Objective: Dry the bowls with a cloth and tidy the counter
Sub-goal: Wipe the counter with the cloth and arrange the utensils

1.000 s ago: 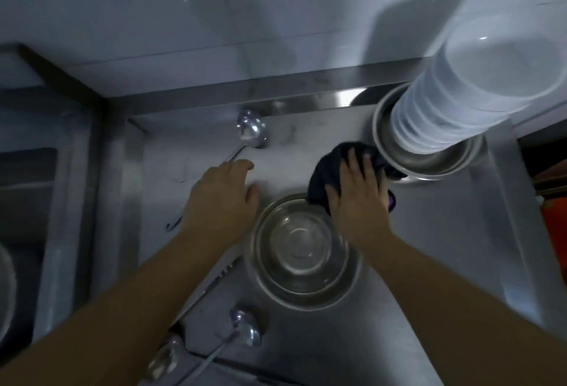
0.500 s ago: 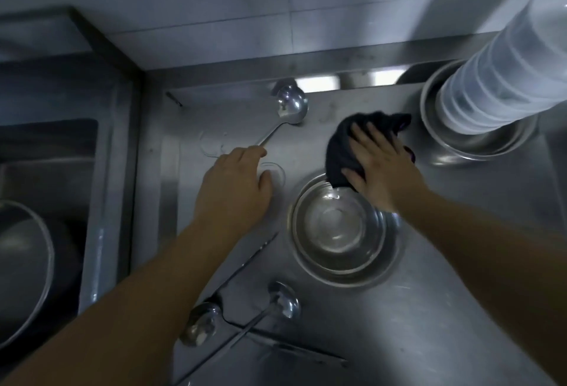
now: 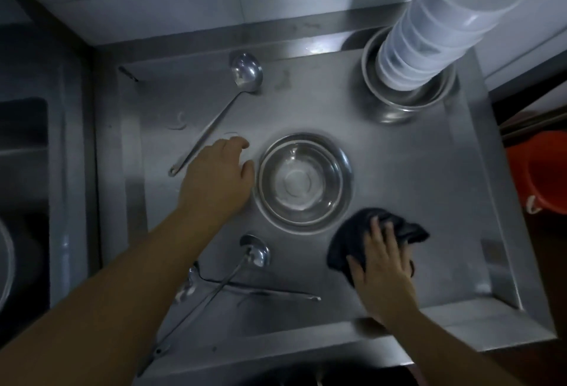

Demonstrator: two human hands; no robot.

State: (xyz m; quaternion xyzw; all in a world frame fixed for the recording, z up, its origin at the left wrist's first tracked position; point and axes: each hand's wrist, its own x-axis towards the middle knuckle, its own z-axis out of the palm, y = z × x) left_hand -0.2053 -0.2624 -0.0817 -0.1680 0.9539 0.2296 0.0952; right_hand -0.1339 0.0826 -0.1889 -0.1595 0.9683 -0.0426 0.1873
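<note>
A steel bowl (image 3: 302, 181) stands upright in the middle of the steel counter (image 3: 414, 176). My left hand (image 3: 219, 173) rests on the counter just left of the bowl, fingers loosely curled, thumb close to its rim, holding nothing. My right hand (image 3: 380, 266) presses flat on a dark cloth (image 3: 352, 238) lying on the counter to the front right of the bowl. At the back right, a tall stack of clear plastic bowls (image 3: 435, 26) sits inside nested steel bowls (image 3: 408, 103).
One ladle (image 3: 245, 74) lies at the back left, its handle running toward my left hand. Two more ladles (image 3: 254, 255) cross near the front edge. A sink (image 3: 21, 170) is on the left. An orange bucket (image 3: 546, 176) stands off the right side.
My right hand has slid the cloth from the bowl's far rim down to the counter at the bowl's front right. My left hand stays beside the bowl. The camera view shifted.
</note>
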